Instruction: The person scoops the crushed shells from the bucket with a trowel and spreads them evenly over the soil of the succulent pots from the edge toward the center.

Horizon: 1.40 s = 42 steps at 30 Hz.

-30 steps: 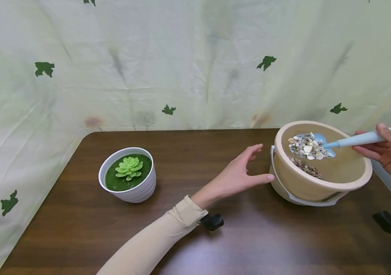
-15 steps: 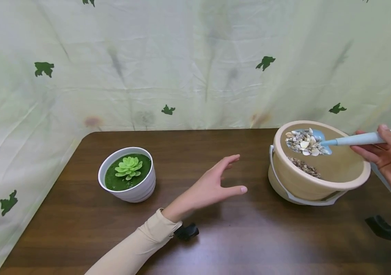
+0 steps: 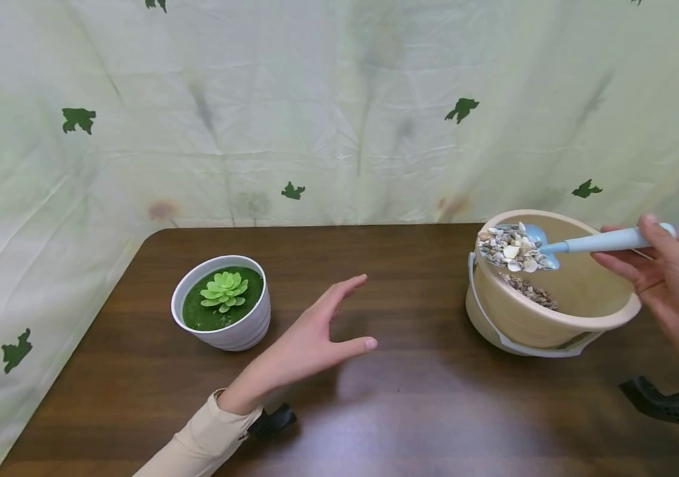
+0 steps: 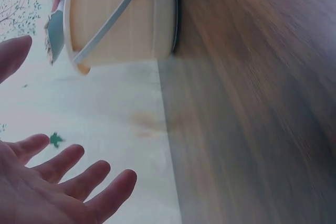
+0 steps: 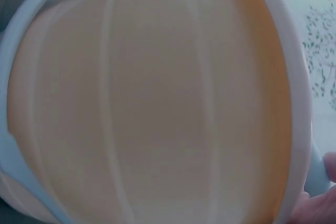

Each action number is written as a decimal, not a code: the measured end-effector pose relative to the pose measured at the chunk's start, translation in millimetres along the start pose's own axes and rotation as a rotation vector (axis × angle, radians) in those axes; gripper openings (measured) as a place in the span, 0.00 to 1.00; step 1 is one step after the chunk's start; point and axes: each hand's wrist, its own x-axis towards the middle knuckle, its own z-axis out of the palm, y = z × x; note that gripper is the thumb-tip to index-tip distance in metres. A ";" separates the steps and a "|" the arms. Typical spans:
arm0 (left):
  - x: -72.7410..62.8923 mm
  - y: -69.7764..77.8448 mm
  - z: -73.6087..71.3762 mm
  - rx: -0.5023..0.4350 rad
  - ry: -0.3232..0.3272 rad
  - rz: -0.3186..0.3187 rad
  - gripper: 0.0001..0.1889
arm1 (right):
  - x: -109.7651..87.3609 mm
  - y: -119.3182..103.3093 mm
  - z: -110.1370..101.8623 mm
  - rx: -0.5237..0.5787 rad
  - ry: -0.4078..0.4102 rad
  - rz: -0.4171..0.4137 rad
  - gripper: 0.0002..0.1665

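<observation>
In the head view my right hand [image 3: 673,285] grips the pale blue handle of a small shovel [image 3: 601,240] above the bucket. The blade carries a heap of shells and small stones [image 3: 515,248] over the bucket's left rim. Below it stands the beige bucket [image 3: 524,331], with more brown gravel [image 3: 530,291] inside. My left hand [image 3: 303,344] is held over the middle of the table, fingers and thumb spread, holding nothing. The left wrist view shows this same hand [image 4: 58,187] apart from the bucket [image 4: 121,19]. In the right wrist view the bucket wall [image 5: 157,103] hides most of the shovel.
A white pot [image 3: 238,331] with a green succulent [image 3: 224,291] stands at the left on the brown wooden table [image 3: 422,411]. The bucket's grey handle [image 3: 500,338] hangs down its front. A pale curtain [image 3: 315,99] with green leaf shapes closes off the back.
My left hand has moved left, away from the bucket and towards the pot. The right hand has shifted the loaded shovel slightly left, its blade now over the bucket's left rim.
</observation>
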 end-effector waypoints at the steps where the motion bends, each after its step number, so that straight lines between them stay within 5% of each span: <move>1: -3.9 -0.8 -2.8 0.000 0.005 0.003 0.43 | -0.5 0.5 1.6 0.004 0.003 0.003 0.10; 11: -48.5 -12.8 -22.1 0.045 0.056 -0.013 0.41 | -3.8 9.4 22.1 0.186 -0.058 0.044 0.11; 27: -130.0 -49.2 -60.5 -0.021 0.179 0.031 0.37 | -6.6 29.0 53.6 0.194 -0.081 0.061 0.08; 35: -161.5 -61.9 -92.4 0.043 0.273 -0.126 0.28 | -9.7 40.2 70.4 0.161 -0.130 0.041 0.16; 42: -169.7 -73.0 -113.2 0.128 0.391 -0.196 0.27 | -9.2 51.1 84.1 0.134 -0.155 0.065 0.16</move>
